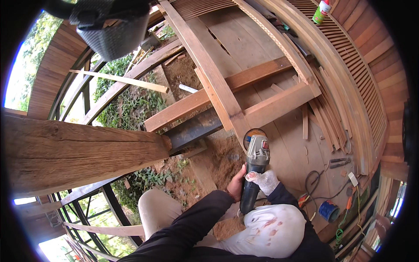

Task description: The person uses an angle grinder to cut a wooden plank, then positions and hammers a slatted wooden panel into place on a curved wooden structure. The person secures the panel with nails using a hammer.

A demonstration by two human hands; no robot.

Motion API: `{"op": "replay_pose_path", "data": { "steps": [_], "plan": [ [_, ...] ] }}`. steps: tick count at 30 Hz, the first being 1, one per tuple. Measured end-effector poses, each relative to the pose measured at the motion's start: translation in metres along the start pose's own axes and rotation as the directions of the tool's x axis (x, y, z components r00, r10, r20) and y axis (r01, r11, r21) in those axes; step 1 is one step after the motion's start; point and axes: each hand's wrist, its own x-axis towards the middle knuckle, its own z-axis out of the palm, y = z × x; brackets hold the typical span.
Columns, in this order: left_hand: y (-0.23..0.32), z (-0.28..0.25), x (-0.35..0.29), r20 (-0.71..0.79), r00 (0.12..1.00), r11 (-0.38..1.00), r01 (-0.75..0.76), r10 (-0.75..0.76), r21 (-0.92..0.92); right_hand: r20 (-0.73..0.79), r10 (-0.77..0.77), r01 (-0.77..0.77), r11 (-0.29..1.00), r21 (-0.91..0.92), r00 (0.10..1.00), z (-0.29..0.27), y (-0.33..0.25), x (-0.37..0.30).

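An angle grinder [256, 160], grey at its head and black along its body, is held upright in the picture between my two hands. My bare left hand [237, 184] wraps the body from the left side. From the right, my right hand [264, 180], in a whitish glove, is closed over the same body, its fingertips partly hidden. The grinder's round disc [248, 136] lies at the near end of a long brown wooden beam [205, 65]. Whether the disc touches the wood I cannot tell.
A thick wooden post [87, 153] juts in from the left. A grooved board [179, 111] crosses over a dark metal beam [194, 129] and bare soil. Wood strips [327, 118], pliers [339, 162], cables [312, 185] and a blue can [328, 211] lie on the right.
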Motion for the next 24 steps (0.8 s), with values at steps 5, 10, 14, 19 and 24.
{"op": "replay_pose_path", "data": {
  "steps": [5,10,14,19,24],
  "plan": [
    [0.0,0.011,-0.004,-0.094,0.995,1.0,-0.031,0.031,0.005,0.07,0.095,-0.097,0.995,0.024,0.993,-0.001,0.0,0.004],
    [0.008,0.006,0.01,-0.039,0.999,0.999,-0.016,0.015,-0.03,-0.027,-0.204,0.205,0.967,0.153,0.979,0.011,-0.026,0.012],
    [0.007,-0.002,0.004,-0.125,0.992,0.969,0.03,0.001,0.246,-0.071,-0.215,0.227,0.919,0.322,0.974,0.013,-0.007,0.047],
    [-0.005,0.015,0.013,-0.18,0.934,0.702,-0.095,0.308,0.706,-0.046,-0.117,0.126,0.903,0.41,0.992,0.003,-0.033,0.072],
    [-0.003,0.032,0.027,-0.339,0.778,0.587,-0.047,0.529,0.808,0.011,-0.103,0.094,0.943,0.319,0.995,0.01,-0.048,0.094]
  ]
}}
